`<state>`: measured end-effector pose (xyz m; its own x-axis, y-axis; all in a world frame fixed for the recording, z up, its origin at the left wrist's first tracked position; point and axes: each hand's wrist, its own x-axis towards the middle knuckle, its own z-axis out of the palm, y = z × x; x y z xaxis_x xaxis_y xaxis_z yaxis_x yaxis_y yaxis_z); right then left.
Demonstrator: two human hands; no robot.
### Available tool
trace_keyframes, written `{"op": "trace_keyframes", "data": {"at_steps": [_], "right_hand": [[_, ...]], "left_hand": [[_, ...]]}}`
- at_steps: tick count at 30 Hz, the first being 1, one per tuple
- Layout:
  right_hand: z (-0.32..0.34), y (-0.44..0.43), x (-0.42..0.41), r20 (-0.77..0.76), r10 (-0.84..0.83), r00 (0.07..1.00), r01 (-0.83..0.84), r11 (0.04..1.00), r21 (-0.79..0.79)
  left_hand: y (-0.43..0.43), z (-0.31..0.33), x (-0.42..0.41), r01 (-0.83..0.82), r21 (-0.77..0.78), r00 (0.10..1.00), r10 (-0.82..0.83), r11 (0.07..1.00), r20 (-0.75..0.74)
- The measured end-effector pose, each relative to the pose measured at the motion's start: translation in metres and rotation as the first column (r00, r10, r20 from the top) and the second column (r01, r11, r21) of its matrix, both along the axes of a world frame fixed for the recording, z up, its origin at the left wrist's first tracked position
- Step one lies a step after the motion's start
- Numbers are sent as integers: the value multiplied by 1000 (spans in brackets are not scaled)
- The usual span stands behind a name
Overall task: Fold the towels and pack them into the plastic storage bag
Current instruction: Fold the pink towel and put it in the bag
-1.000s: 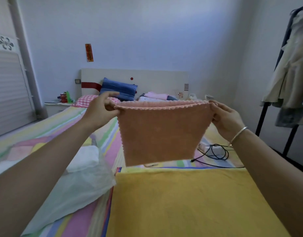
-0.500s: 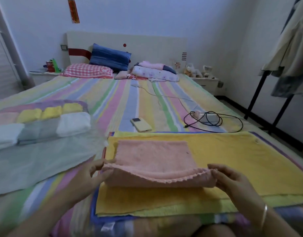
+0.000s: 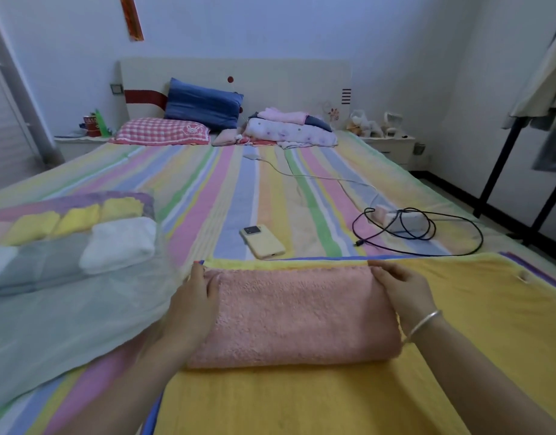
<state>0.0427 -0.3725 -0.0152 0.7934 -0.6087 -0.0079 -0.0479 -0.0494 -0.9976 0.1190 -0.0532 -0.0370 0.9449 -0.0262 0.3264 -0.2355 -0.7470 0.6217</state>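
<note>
Pink towel (image 3: 295, 318) beside storage bag (image 3: 66, 312), phone (image 3: 262, 241)

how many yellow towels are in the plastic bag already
3, in a row at the far side of the plastic bag: left yellow towel, middle yellow towel, right yellow towel. Others may be hidden beneath.

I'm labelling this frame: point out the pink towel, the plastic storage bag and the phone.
pink towel (image 3: 295, 315), head view, middle of folded top.
plastic storage bag (image 3: 66, 318), head view, bare translucent part.
phone (image 3: 264, 243), head view, centre of yellow back.
</note>
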Motion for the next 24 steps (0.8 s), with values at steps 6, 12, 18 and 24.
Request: {"op": "trace_keyframes", "data": {"at_steps": [6,12,18,24], "right_hand": [[-44,-5,27,-104,15,994,-32,986,-162],[-40,-8,12,-203,-48,978,-17,951,-308],[-11,2,-21,-669,-35,742,-324,856,-403],[10,11,-29,-693,220,686,-371,926,-72]], "left_hand": [[-12,-20,14,-71,222,996,79,972,-27],[-19,-10,6,-73,318,996,86,945,-28],[-50,11,-25,52,562,978,-157,826,141],[-98,-19,-40,424,669,888,-424,610,-176]]}}
